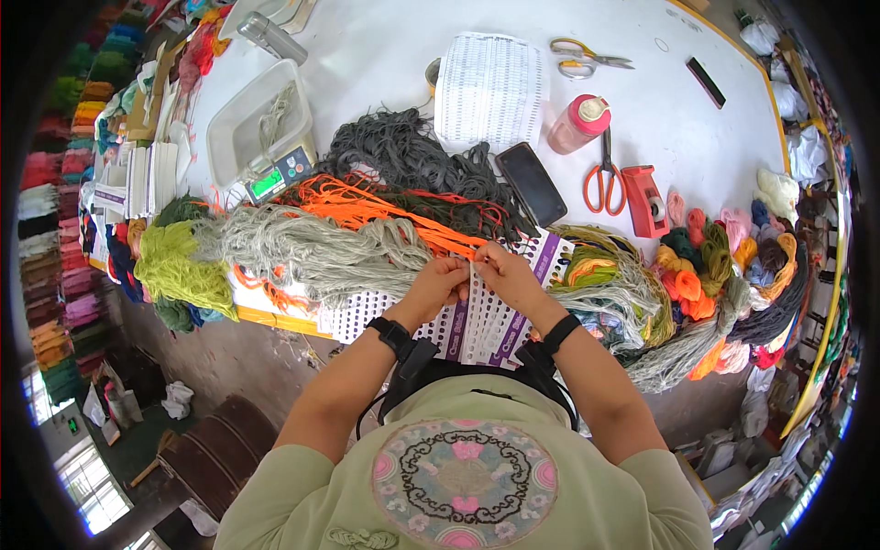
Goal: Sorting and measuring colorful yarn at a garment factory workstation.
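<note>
My left hand [440,286] and my right hand [510,279] meet close together at the table's front edge, fingers pinched. Strands of orange embroidery thread [367,206] run from the left to my right fingertips. What lies between my left fingers is hidden. Under and between the hands are white perforated thread cards [484,316] with purple printed bands; more such cards fan out to both sides. Grey-green thread hanks [302,247] lie left of my left hand. A dark grey thread bundle [412,151] sits beyond the orange strands.
Behind lie a printed sheet [490,87], a black phone [532,183], a pink-lidded bottle [579,124], orange-handled scissors [605,181] and a red tape dispenser [645,202]. A scale [280,176] with a plastic tub [220,128] stands left. Coloured thread hanks [692,293] crowd the right edge.
</note>
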The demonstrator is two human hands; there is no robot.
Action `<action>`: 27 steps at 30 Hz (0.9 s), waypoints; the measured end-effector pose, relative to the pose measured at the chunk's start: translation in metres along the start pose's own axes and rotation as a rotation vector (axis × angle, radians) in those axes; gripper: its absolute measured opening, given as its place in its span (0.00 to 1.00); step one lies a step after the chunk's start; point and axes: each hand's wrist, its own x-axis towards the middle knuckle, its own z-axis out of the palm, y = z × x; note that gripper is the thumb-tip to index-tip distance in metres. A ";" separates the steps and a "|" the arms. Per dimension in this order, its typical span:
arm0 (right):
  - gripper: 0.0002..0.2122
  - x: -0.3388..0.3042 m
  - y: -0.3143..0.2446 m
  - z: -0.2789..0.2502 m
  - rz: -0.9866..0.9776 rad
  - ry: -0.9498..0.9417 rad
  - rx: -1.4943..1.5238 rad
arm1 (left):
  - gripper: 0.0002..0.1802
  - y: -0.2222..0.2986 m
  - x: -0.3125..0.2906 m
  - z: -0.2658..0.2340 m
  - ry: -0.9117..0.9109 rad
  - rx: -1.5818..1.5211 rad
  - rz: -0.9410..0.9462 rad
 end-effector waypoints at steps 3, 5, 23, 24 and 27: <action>0.06 0.001 0.001 0.001 0.002 -0.003 -0.006 | 0.08 0.001 0.000 -0.001 -0.017 0.062 0.043; 0.05 0.001 0.001 0.001 0.004 -0.005 -0.002 | 0.09 0.001 0.001 -0.003 -0.015 0.157 0.069; 0.06 0.001 -0.002 0.003 -0.017 -0.095 -0.036 | 0.12 0.004 -0.010 -0.057 0.211 0.259 0.183; 0.06 0.002 -0.001 0.003 -0.031 -0.092 -0.051 | 0.11 0.002 -0.008 -0.056 0.200 0.416 0.250; 0.07 0.004 0.009 0.008 -0.033 -0.055 -0.064 | 0.08 0.010 -0.015 -0.043 0.188 0.419 0.212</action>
